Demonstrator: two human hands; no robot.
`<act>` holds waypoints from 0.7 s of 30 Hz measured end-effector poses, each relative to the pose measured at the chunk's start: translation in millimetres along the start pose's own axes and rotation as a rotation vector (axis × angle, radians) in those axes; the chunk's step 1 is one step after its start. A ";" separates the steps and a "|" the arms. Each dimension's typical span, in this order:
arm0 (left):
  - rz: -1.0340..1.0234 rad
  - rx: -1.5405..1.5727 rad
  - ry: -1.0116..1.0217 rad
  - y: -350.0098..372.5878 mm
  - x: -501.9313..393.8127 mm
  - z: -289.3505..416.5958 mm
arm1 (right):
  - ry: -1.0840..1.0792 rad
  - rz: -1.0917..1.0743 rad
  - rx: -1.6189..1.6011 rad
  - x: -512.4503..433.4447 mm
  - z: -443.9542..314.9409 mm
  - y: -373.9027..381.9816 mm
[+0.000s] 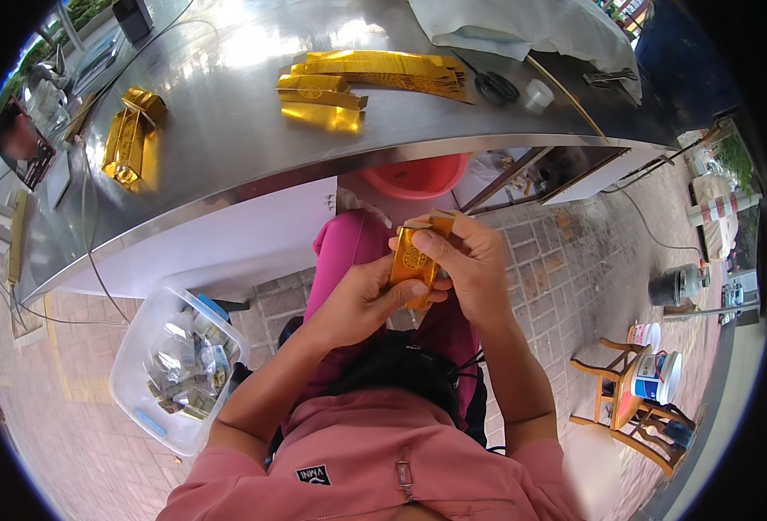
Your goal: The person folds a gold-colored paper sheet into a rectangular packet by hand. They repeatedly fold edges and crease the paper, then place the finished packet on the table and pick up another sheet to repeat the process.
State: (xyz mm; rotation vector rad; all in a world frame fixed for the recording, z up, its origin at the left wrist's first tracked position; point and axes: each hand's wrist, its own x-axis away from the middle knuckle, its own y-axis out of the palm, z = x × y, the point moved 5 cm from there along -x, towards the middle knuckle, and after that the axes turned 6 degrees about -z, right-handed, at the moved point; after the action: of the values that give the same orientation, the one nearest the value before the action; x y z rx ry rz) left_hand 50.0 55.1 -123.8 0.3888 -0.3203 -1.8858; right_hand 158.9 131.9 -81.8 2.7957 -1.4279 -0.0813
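My left hand [360,303] and my right hand [478,267] meet above my lap, both holding a small gold foil paper box [414,260] with a round printed emblem. My right thumb presses near its upper end, where a flap stands up; my left thumb lies across its lower part. On the metal table, a fanned stack of flat gold foil pieces [383,68] lies beyond my hands, with a gold box piece [311,90] at its near left edge. Folded gold boxes [124,146] rest together farther left. Black-handled scissors [497,88] lie right of the stack.
The metal table's front edge [383,156] crosses before me. A red basin [416,177] sits beneath it. A clear plastic bin [123,371] of packets stands on the paving at left. At right are a wooden chair [601,371] with a bucket [666,378] and cables.
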 end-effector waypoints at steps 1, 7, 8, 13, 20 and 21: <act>0.004 -0.061 -0.017 -2.7 0.4 -0.1 | -0.004 0.006 0.023 -0.7 -0.1 2.7; 0.018 -0.057 -0.014 -10.4 -2.2 -1.9 | -0.002 0.054 -0.051 -5.3 0.9 10.8; 0.013 -0.037 -0.011 -10.5 -2.3 -1.7 | -0.009 0.066 -0.084 -5.4 1.4 12.1; 0.028 -0.033 0.011 -11.1 -2.2 2.3 | -0.042 0.169 -0.055 -10.4 2.8 12.0; 0.051 -0.077 -0.015 -12.8 -2.3 1.1 | -0.143 0.198 -0.020 -11.2 -5.8 8.2; 0.044 -0.068 -0.015 -12.7 -2.2 0.1 | -0.143 0.198 -0.041 -10.8 -6.3 8.1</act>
State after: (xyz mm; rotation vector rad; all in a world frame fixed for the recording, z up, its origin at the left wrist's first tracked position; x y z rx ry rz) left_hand 39.8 61.4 -128.5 0.3198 -0.2721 -1.8520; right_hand 146.3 135.8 -74.8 2.6478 -1.7037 -0.3114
